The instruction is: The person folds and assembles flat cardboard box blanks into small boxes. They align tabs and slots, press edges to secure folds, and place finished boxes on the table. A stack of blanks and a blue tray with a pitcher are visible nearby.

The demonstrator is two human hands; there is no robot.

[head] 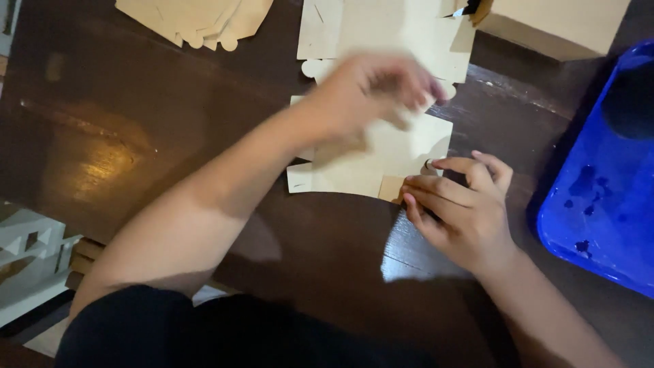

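Dark wooden table (170,136), flat cardboard cutout (381,160) under blurred left hand (371,92), right hand (456,204) pressing its edge, fingers together

My left hand (371,92) reaches forward, blurred, fingers curled; my right hand (460,204) lies palm-down, fingers pressed flat.

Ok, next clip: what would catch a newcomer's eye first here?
Two bare hands over a flat die-cut cardboard blank at the middle of the dark wooden table: the left hand is motion-blurred above it, while the right hand presses its lower right edge. A bright blue plastic tray stands out at the right edge, and more cardboard blanks lie at the top.
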